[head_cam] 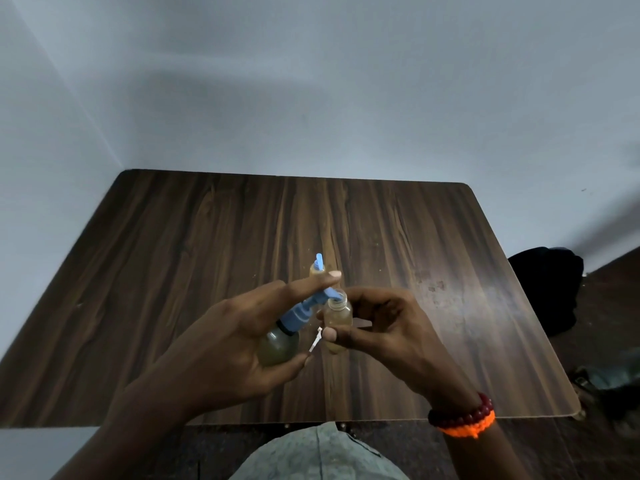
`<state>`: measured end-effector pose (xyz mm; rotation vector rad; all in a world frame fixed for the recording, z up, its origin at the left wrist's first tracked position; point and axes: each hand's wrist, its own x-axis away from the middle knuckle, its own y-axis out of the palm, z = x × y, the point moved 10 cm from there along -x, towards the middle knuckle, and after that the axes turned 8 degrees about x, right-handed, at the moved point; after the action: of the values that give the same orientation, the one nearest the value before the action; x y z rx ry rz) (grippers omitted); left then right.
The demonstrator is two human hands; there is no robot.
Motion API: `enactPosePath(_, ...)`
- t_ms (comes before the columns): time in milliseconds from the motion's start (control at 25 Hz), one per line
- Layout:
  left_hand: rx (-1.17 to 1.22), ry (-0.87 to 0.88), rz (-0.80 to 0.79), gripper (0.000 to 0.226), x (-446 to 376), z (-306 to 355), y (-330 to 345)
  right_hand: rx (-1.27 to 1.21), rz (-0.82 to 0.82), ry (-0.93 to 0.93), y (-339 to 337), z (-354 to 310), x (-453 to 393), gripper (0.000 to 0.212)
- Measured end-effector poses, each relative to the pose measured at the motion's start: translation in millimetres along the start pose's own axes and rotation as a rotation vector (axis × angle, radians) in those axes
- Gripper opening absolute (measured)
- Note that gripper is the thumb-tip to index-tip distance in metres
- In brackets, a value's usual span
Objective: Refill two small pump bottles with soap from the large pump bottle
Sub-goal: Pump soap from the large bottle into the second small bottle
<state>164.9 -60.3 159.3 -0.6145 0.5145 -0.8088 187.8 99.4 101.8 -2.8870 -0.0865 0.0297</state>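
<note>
The left hand (239,344) is holding the large pump bottle (278,346) above the near middle of the wooden table (173,271), tilted toward the right; its fingers are wrapping the rounded body from below while the index finger is lying stretched along the top of the blue pump head (304,308). The pump's spout is resting at the open mouth of a small bottle (337,322), which is showing pale yellowish soap inside. The right hand (384,327) is gripping that small bottle upright, thumb in front and curled fingers behind. A second small bottle (318,268), its blue pump fitted, is standing on the table just beyond the hands, toward the far edge. Beaded and orange bracelets (464,417) are circling the right wrist.
</note>
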Motion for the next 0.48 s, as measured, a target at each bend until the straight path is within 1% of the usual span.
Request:
enactPosePath(120, -0.008, 0.001, 0.014, 0.066, -0.8, 0.3, -0.7, 0.035, -0.019, -0.015, 3.6, -2.2, -0.3, 0.034)
enactPosePath(200, -0.040, 0.001, 0.012, 0.060, -2.5, 1.8, -1.3, 0.038, -0.022, -0.019, 6.9, -1.7, -0.8, 0.034)
enactPosePath(320, -0.035, 0.000, 0.022, 0.063, -2.9, 3.6, -3.0, 0.031, -0.005, 0.003, 5.1, -0.1, -0.4, 0.036)
enactPosePath(400, -0.002, -0.002, 0.014, 0.069, -2.0, 5.7, -3.2, 0.025, -0.015, -0.001, 2.8, -1.8, -0.1, 0.036)
enactPosePath(480, -0.009, 0.004, 0.012, 0.069, -1.5, 7.3, -2.7, 0.017, -0.030, -0.012, 2.4, -4.6, -0.5, 0.035)
